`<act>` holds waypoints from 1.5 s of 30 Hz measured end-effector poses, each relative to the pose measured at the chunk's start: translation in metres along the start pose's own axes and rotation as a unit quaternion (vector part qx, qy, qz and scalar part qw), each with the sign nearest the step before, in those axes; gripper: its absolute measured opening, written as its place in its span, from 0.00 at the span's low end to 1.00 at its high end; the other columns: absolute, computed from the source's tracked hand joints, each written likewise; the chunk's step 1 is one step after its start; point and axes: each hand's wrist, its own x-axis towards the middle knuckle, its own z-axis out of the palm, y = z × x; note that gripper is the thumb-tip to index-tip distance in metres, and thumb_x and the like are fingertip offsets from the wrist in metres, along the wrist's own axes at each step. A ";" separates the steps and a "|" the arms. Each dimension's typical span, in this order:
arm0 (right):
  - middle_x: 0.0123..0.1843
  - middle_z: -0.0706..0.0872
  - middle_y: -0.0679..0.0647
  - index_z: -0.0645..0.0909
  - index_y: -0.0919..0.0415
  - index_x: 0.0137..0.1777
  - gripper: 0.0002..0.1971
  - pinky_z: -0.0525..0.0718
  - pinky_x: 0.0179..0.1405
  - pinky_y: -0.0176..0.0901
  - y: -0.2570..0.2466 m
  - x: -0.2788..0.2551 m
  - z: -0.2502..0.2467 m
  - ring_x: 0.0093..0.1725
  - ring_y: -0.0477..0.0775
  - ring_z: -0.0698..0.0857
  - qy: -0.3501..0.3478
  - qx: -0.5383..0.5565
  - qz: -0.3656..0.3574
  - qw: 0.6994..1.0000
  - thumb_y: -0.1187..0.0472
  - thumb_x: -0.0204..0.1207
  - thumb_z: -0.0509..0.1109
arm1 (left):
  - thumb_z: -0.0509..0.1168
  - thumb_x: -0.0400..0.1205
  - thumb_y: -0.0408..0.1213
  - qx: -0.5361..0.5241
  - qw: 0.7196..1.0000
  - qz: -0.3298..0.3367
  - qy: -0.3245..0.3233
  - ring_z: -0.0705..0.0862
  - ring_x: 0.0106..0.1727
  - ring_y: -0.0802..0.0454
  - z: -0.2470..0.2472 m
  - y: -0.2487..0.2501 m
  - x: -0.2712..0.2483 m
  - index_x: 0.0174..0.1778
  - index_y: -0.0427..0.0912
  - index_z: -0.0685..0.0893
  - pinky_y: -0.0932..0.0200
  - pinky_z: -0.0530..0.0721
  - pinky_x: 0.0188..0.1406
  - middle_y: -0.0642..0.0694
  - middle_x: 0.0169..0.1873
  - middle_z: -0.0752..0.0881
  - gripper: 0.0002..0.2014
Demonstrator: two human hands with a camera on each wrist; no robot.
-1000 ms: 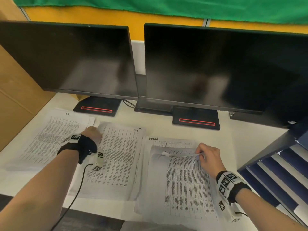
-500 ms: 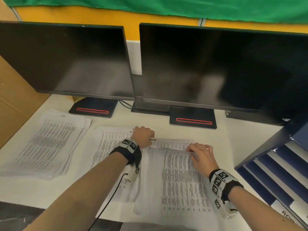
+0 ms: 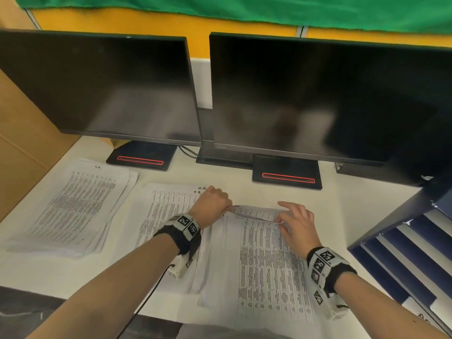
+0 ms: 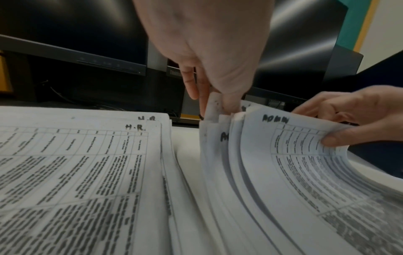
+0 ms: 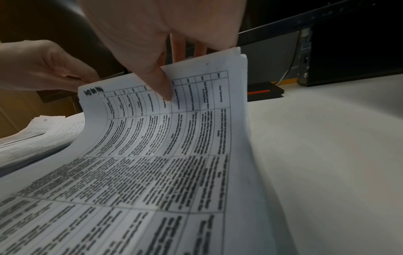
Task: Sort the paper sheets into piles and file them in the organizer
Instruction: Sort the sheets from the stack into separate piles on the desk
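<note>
White desk (image 3: 342, 204) under two dark monitors (image 3: 318, 94), yellow wall (image 3: 146, 20) behind.

Both forearms bare, reached forward side by side, black bands with coded markers on wrists. Left hand (image 3: 212, 204) knuckles up, fingers curled down, thumb and fingers pinched far left corner of lifted sheets (image 4: 250, 155). Right hand (image 3: 297, 222) palm down, thumb (image 5: 162, 84) pressed on top page, fingers behind raised edge, index lifted clear. Both grips on same bundle, hands near, not touching.
</note>
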 end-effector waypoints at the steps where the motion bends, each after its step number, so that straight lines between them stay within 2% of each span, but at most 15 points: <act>1: 0.73 0.74 0.45 0.80 0.49 0.44 0.06 0.61 0.70 0.53 0.000 0.000 0.001 0.71 0.53 0.68 -0.001 -0.001 -0.002 1.000 0.63 0.74 0.68 | 0.60 0.85 0.39 -0.036 0.999 0.005 0.030 0.84 0.55 0.44 0.001 0.000 -0.003 0.58 0.48 0.86 0.48 0.75 0.60 0.42 0.63 0.84 0.11; 4: 0.68 0.79 0.43 0.80 0.49 0.44 0.07 0.58 0.69 0.49 0.001 0.000 0.003 0.70 0.52 0.71 0.000 -0.001 -0.007 1.000 0.63 0.73 0.68 | 0.66 0.82 0.39 -0.164 0.984 0.010 0.062 0.86 0.56 0.42 -0.002 0.007 -0.012 0.61 0.51 0.86 0.48 0.79 0.62 0.39 0.73 0.76 0.13; 7: 0.54 0.84 0.42 0.81 0.50 0.46 0.06 0.59 0.68 0.48 0.002 -0.001 0.005 0.62 0.50 0.76 -0.005 0.004 -0.002 1.000 0.62 0.75 0.67 | 0.64 0.83 0.43 -0.249 0.968 -0.033 -0.022 0.79 0.68 0.48 -0.003 0.011 -0.015 0.62 0.55 0.85 0.55 0.74 0.69 0.47 0.80 0.65 0.13; 10: 0.47 0.83 0.41 0.81 0.51 0.44 0.06 0.59 0.70 0.48 0.002 -0.002 0.008 0.55 0.50 0.80 -0.005 0.021 0.001 1.000 0.63 0.75 0.67 | 0.63 0.82 0.48 -0.365 0.921 -0.114 -0.073 0.72 0.74 0.50 -0.005 0.012 -0.010 0.52 0.50 0.90 0.53 0.69 0.72 0.51 0.81 0.62 0.12; 13: 0.46 0.83 0.42 0.81 0.53 0.44 0.07 0.55 0.72 0.47 0.003 -0.005 0.009 0.52 0.48 0.81 -0.006 0.041 -0.004 0.999 0.66 0.74 0.67 | 0.59 0.85 0.46 -0.432 0.880 -0.188 -0.056 0.75 0.68 0.49 -0.006 0.010 -0.001 0.44 0.40 0.90 0.57 0.74 0.64 0.45 0.70 0.73 0.17; 16: 0.44 0.81 0.41 0.80 0.54 0.44 0.08 0.53 0.74 0.46 0.004 -0.008 0.007 0.51 0.46 0.81 0.001 0.059 -0.009 0.998 0.69 0.73 0.66 | 0.66 0.80 0.38 -0.379 0.904 -0.196 -0.035 0.78 0.52 0.50 -0.003 0.005 0.006 0.44 0.41 0.82 0.63 0.72 0.48 0.45 0.51 0.78 0.05; 20: 0.43 0.79 0.40 0.79 0.54 0.43 0.09 0.53 0.76 0.50 0.004 -0.012 0.005 0.49 0.44 0.81 -0.002 0.071 -0.010 0.997 0.70 0.73 0.66 | 0.68 0.75 0.31 -0.353 0.910 -0.214 -0.037 0.78 0.40 0.50 -0.001 0.004 0.012 0.45 0.45 0.73 0.67 0.70 0.31 0.52 0.36 0.77 0.10; 27: 0.47 0.82 0.43 0.77 0.53 0.44 0.09 0.59 0.75 0.50 0.005 -0.010 0.004 0.49 0.45 0.81 0.001 0.060 -0.004 0.998 0.69 0.76 0.62 | 0.67 0.78 0.31 -0.379 0.896 -0.232 0.004 0.78 0.35 0.54 -0.002 0.008 0.013 0.55 0.44 0.81 0.64 0.77 0.35 0.47 0.34 0.81 0.10; 29: 0.45 0.83 0.42 0.76 0.53 0.45 0.08 0.62 0.72 0.50 0.004 -0.006 0.001 0.46 0.45 0.81 0.012 0.053 0.010 0.998 0.67 0.78 0.61 | 0.64 0.82 0.37 -0.425 0.868 -0.257 0.016 0.81 0.39 0.50 0.001 0.006 0.012 0.56 0.42 0.82 0.56 0.82 0.44 0.44 0.38 0.83 0.09; 31: 0.39 0.83 0.43 0.78 0.52 0.46 0.07 0.66 0.67 0.51 0.004 -0.001 -0.002 0.40 0.48 0.80 0.033 0.063 0.043 0.997 0.65 0.78 0.62 | 0.55 0.85 0.53 -0.496 0.817 -0.292 -0.025 0.82 0.50 0.46 0.003 0.006 0.011 0.64 0.43 0.76 0.51 0.84 0.51 0.42 0.51 0.83 0.20; 34: 0.47 0.84 0.47 0.79 0.47 0.56 0.10 0.63 0.63 0.52 0.004 0.007 -0.006 0.54 0.53 0.79 0.033 0.080 0.112 0.990 0.60 0.77 0.65 | 0.53 0.78 0.68 -0.574 0.749 -0.318 -0.095 0.78 0.65 0.41 0.004 0.013 0.006 0.74 0.49 0.63 0.49 0.81 0.56 0.46 0.63 0.75 0.34; 36: 0.65 0.75 0.50 0.71 0.45 0.69 0.23 0.64 0.66 0.58 0.008 0.006 -0.004 0.66 0.56 0.71 0.030 0.064 0.186 0.980 0.54 0.74 0.69 | 0.67 0.75 0.60 -0.556 0.764 -0.308 -0.110 0.77 0.66 0.41 0.010 0.016 0.001 0.76 0.50 0.57 0.50 0.78 0.59 0.45 0.63 0.75 0.38; 38: 0.72 0.66 0.56 0.62 0.48 0.75 0.34 0.68 0.67 0.64 0.014 0.001 -0.006 0.71 0.61 0.67 0.029 0.090 0.299 0.949 0.52 0.71 0.72 | 0.73 0.75 0.41 -0.519 0.786 -0.316 -0.114 0.81 0.61 0.40 0.022 0.019 -0.002 0.76 0.47 0.57 0.51 0.81 0.58 0.41 0.60 0.80 0.39; 41: 0.72 0.66 0.65 0.57 0.56 0.77 0.40 0.74 0.68 0.62 0.025 -0.011 -0.001 0.70 0.68 0.69 -0.046 0.167 0.413 0.894 0.49 0.70 0.74 | 0.64 0.76 0.25 -0.468 0.790 -0.383 -0.100 0.83 0.47 0.44 0.035 0.026 -0.003 0.74 0.43 0.60 0.57 0.81 0.38 0.41 0.46 0.82 0.32; 45: 0.68 0.71 0.64 0.59 0.58 0.73 0.41 0.81 0.61 0.57 0.027 -0.018 0.009 0.63 0.66 0.77 -0.143 0.246 0.426 0.859 0.52 0.64 0.78 | 0.59 0.77 0.24 -0.447 0.783 -0.422 -0.092 0.84 0.55 0.37 0.040 0.028 -0.002 0.74 0.42 0.62 0.47 0.84 0.53 0.35 0.52 0.84 0.28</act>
